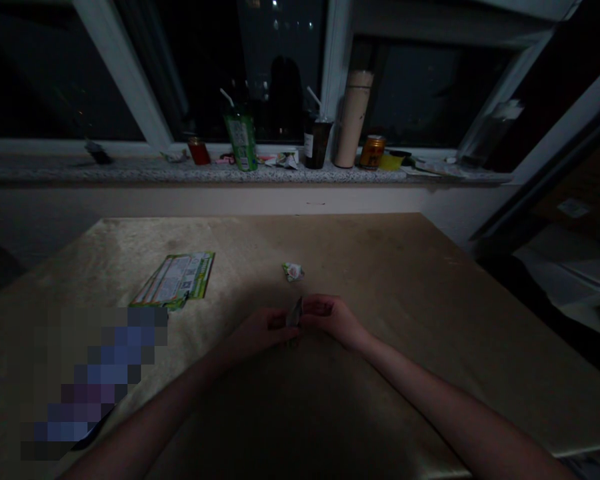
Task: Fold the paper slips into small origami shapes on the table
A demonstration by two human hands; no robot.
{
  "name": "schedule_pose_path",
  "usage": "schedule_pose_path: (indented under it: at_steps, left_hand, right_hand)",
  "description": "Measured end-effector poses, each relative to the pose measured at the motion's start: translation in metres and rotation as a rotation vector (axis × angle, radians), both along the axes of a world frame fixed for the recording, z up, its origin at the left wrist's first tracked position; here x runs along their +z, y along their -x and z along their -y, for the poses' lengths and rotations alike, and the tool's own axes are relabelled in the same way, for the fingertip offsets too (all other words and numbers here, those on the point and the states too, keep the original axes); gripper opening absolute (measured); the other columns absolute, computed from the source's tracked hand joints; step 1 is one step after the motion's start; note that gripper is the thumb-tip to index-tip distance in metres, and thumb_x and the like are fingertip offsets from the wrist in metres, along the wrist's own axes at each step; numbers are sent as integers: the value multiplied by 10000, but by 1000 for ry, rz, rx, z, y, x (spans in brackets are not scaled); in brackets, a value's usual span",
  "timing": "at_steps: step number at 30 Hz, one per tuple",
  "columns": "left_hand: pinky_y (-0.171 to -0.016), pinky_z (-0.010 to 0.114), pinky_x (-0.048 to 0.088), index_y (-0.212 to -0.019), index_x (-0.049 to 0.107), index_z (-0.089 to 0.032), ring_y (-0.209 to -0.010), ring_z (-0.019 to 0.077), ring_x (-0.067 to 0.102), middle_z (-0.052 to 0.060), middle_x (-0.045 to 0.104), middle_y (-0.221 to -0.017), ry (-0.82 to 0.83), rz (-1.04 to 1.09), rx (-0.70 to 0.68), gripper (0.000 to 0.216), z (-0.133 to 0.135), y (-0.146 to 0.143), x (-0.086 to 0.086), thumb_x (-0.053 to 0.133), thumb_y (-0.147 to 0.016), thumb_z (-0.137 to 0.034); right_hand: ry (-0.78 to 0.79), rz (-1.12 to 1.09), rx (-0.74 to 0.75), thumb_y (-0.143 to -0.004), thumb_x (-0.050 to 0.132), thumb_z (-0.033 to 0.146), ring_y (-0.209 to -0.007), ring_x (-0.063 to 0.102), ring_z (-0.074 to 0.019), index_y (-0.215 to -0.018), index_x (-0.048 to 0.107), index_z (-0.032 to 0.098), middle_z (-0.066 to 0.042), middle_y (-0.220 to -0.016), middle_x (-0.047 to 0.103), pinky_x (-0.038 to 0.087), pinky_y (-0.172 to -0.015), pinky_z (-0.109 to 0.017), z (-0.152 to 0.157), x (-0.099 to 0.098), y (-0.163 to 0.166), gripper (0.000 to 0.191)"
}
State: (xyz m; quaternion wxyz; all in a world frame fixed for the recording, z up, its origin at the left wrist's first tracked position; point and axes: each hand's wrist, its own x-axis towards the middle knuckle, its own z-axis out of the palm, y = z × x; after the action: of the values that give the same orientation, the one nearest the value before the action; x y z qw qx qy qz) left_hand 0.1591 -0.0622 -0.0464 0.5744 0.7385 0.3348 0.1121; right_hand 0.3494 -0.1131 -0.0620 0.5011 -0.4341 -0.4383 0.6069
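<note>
Tan and worn, the desk (405, 280) fills my view, and I take the small piece of paper (295, 312) at its middle as my landmark. I see my left hand (263, 330) pinching the paper from its left side and my right hand (333, 317) pinching it from its right, fingers of both closed on it, so the sheet stands on edge between them just above the desk. Just beyond the paper, a little further from me, lies a small folded scrap (293, 271), apart from both hands. Well to the left of the paper lies a green printed leaflet (177, 280), flat on the desk. Far beyond the paper runs a stone window sill (130, 172) carrying a green bottle (241, 141), a tall beige flask (354, 120) and an orange can (371, 152). The light is too dim for me to read any print.
</note>
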Motion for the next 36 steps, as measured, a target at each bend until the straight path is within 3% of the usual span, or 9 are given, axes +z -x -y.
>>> schedule_pose_path:
  at_steps: [4, 14, 20, 25, 36]
  left_hand:
    - [-658, 253, 426, -874, 670, -166, -744, 188, 604, 17, 663, -801, -67, -29, 2, 298, 2, -1, 1, 509, -867, -417]
    - [-574, 225, 400, -749, 636, -163, -621, 156, 578, -1, 624, -671, -145, -80, 73, 321, 9, -7, 2, 468, -868, -410]
    - [-553, 231, 395, -740, 616, -162, -590, 156, 568, 2, 621, -654, -189, -89, 141, 325, 11, -9, 2, 447, -872, -406]
    - [-568, 238, 403, -726, 618, -168, -620, 168, 590, 10, 637, -663, -211, -89, 138, 330, 12, -10, 4, 457, -872, -417]
    - [-584, 236, 411, -767, 649, -177, -650, 171, 610, 6, 659, -688, -212, -82, 134, 274, 10, -8, 1, 481, -855, -374]
  right_hand:
    - [-34, 41, 68, -632, 774, 379, -801, 674, -185, -898, 706, 176, -37, -860, 727, 506, -791, -322, -1, -1, -2, 341]
    - [-192, 206, 133, -774, 634, 359, -852, 646, -187, -991, 683, 165, -52, -916, 706, 483, -800, -320, -1, -6, 0, 296]
    - [-208, 432, 22, -795, 556, 278, -702, 589, -152, -802, 656, 134, -26, -742, 652, 444, -648, -250, 1, -6, 5, 176]
    - [-171, 495, -16, -760, 533, 213, -591, 523, -116, -684, 629, 132, -2, -631, 602, 387, -554, -213, 1, -7, 6, 146]
    - [-127, 559, 0, -721, 525, 149, -565, 492, -100, -664, 629, 132, 11, -612, 589, 365, -538, -203, -1, 1, 4, 120]
